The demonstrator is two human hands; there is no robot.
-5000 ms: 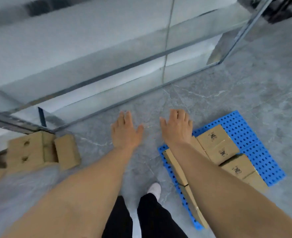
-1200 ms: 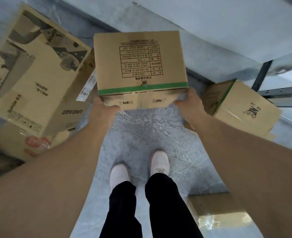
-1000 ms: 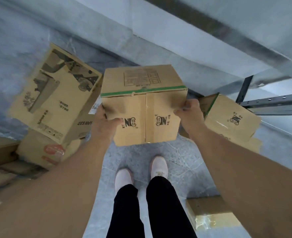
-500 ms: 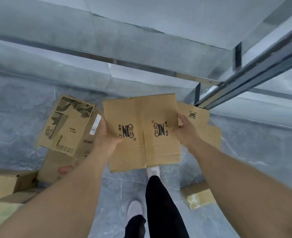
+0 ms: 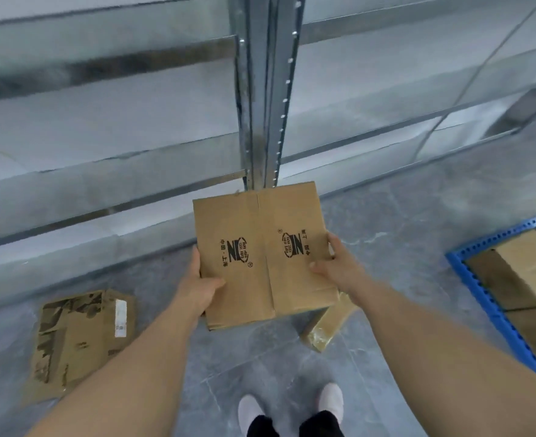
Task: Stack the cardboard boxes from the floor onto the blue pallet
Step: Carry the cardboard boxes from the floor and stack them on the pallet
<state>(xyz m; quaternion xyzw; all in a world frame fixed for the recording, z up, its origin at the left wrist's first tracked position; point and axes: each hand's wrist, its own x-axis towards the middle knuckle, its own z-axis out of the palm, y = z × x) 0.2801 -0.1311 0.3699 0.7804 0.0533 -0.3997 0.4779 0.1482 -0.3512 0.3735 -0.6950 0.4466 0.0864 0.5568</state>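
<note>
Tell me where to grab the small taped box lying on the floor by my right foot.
Take the small taped box across its two long sides from above; it lies flat and narrow, its far end hidden under the held box.

I see a cardboard box point(image 5: 263, 253) held up off the grey floor point(image 5: 402, 234), its printed face turned toward me. My left hand point(image 5: 199, 287) grips its left edge with the thumb on the face; my right hand point(image 5: 336, 266) grips the right edge. A blue pallet point(image 5: 481, 298) with boxes on it lies at the right. A printed box point(image 5: 80, 339) and a taped box point(image 5: 326, 326) lie on the floor, metal shelving point(image 5: 260, 99) behind.
</note>
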